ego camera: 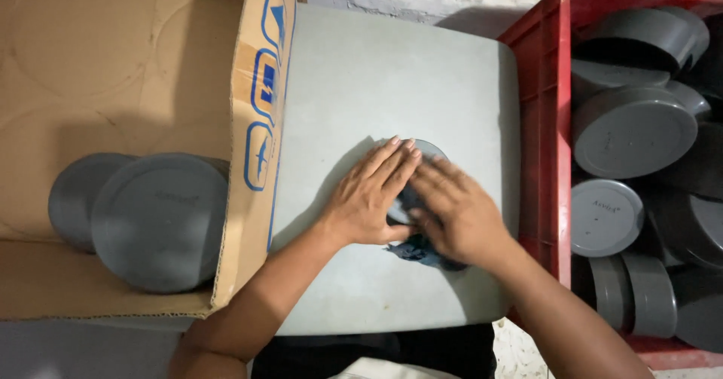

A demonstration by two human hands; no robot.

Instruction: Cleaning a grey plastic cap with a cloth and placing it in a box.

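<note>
Pressing down on a grey plastic end cap (426, 153) that lay flat near the middle of a pale grey square tabletop (376, 70), the left hand (369, 198) rested with fingers straight and spread over the cap's near-left half, palm down, not curled around anything. The right hand (456, 213) was blurred with motion just beside it, fingers bent over a dark blue rag (410, 251) that bunched out beneath the palm against the cap's lower edge; it appeared to be closed on the rag, though the blur made the exact hold hard to read. Only a sliver of the cap showed beyond the fingertips, so its full outline could not be made out. To the left an open cardboard box (260, 123) with blue printing on its flap held two similar grey caps (158, 221) leaning on their sides, one partly behind the other. To the right a red plastic crate (538, 123) was heaped with more grey caps (633, 130), some face up, some tilted. As a judgement, the main hazard was the cap skating across the smooth top if the flat left hand eased its pressure while the right rubbed hard; the rag could also slip from under the palm, or snag on the cap's rim and drag it toward the table's edge.
</note>
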